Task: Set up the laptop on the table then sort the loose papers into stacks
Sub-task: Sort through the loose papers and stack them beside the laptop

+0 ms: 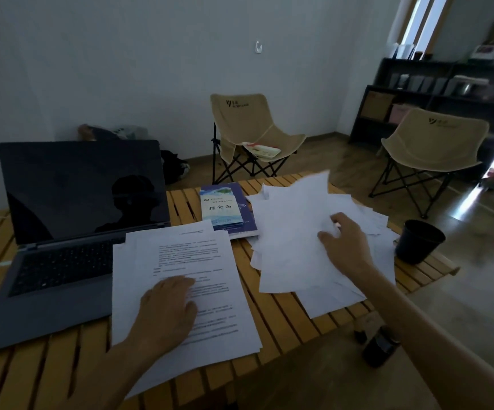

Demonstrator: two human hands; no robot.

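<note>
Slatted table point(272, 318): left fingers point(177, 284) flat on stack point(204, 261); right fingers point(327, 236) pinch sheet point(293, 226).

The left hand point(167, 306) lies flat, fingers spread, on a stack of printed sheets point(180, 270) on the slatted wooden counter point(281, 318). Just to that hand's left sits the open laptop point(62, 232), screen dark, the stack overlapping its corner. The right hand point(344, 247) reaches into a loose heap of white papers point(296, 232), fingers curled on an upper sheet. Between the hands, farther off, lies a blue booklet point(220, 210). Beyond the right hand stands a dark cup point(418, 241); near its forearm, a dark bottle point(378, 346).
</note>
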